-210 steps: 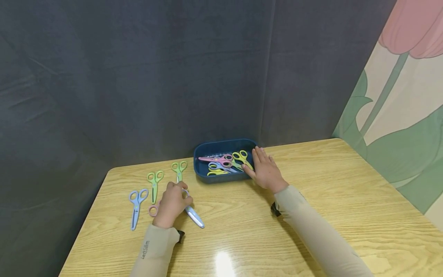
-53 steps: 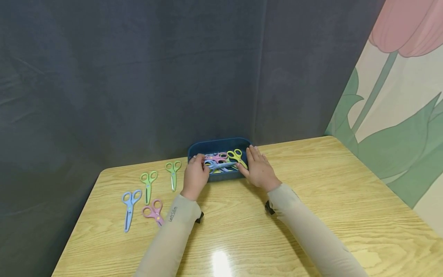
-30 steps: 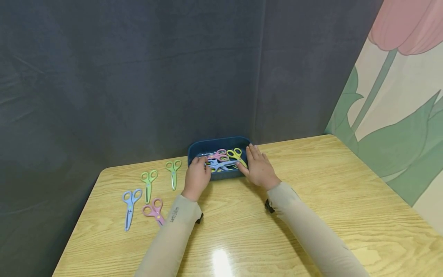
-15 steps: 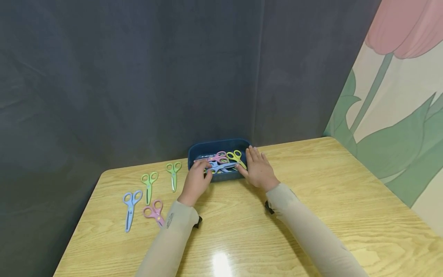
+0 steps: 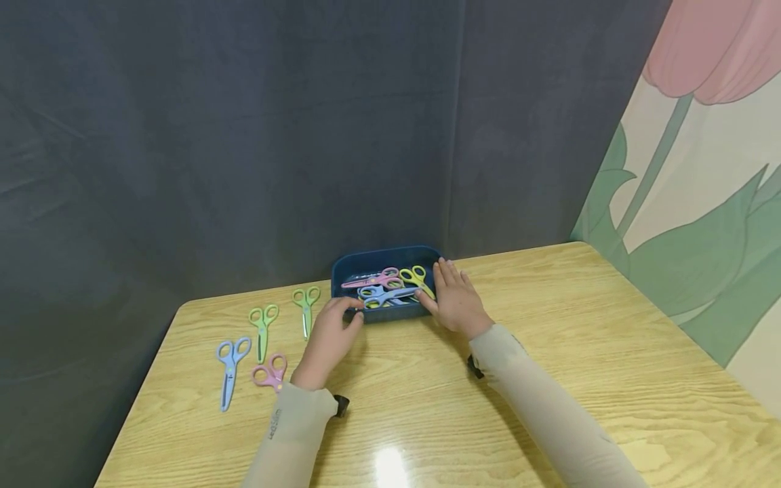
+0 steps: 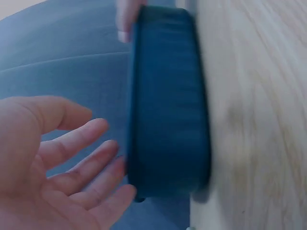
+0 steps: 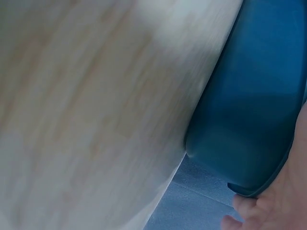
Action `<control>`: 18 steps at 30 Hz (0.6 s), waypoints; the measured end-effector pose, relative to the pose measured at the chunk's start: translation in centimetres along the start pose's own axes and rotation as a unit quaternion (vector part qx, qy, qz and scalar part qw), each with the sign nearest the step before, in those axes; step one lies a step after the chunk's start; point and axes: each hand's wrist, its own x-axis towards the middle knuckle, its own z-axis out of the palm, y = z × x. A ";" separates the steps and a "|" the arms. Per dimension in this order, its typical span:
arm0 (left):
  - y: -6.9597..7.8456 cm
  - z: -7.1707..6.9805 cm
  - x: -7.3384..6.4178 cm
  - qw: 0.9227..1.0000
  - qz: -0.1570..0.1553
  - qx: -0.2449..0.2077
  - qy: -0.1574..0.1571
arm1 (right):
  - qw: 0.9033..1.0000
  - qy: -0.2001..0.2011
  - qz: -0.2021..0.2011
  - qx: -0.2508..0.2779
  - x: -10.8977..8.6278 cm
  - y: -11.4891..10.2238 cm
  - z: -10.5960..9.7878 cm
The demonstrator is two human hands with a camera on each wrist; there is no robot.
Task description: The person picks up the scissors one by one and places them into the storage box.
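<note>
My left hand (image 5: 329, 337) hovers by the near left corner of a dark blue tray (image 5: 390, 313). In the left wrist view its fingers (image 6: 91, 165) are spread and relaxed, holding nothing. My right hand (image 5: 457, 301) rests along the tray's right end, fingers straight and thumb near the front rim. Inside the tray lie blue scissors (image 5: 390, 295) on top near the front, pink scissors (image 5: 381, 279) behind them and yellow scissors (image 5: 417, 278) at the right. Other scissors underneath are partly hidden.
On the wooden table (image 5: 415, 393), left of the tray, lie blue scissors (image 5: 228, 369), green scissors (image 5: 262, 329), another green pair (image 5: 306, 305) and pink scissors (image 5: 271, 373), partly covered by the left sleeve. A dark curtain (image 5: 274, 149) hangs behind.
My left hand carried the blue scissors from the table into the tray, let them go, and has drawn back left and nearer. My right hand has stayed at the tray's right end.
</note>
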 end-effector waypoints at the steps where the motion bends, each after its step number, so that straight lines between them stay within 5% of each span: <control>1: 0.1 -0.3 -0.2 1.000 -0.005 0.000 -0.004 | 1.000 0.000 -0.001 -0.001 0.0 0.0 0.0; 8: 0.8 -2.4 -1.1 0.998 -0.032 0.047 -0.041 | 1.000 0.003 0.002 0.007 0.2 0.1 0.0; 13: 1.0 -4.0 -1.5 0.987 -0.060 0.121 -0.084 | 1.000 0.004 0.000 0.014 0.1 0.0 0.0; 18: 0.9 -5.9 -2.1 0.980 -0.090 0.143 -0.101 | 1.000 0.004 0.001 0.018 0.1 0.0 0.1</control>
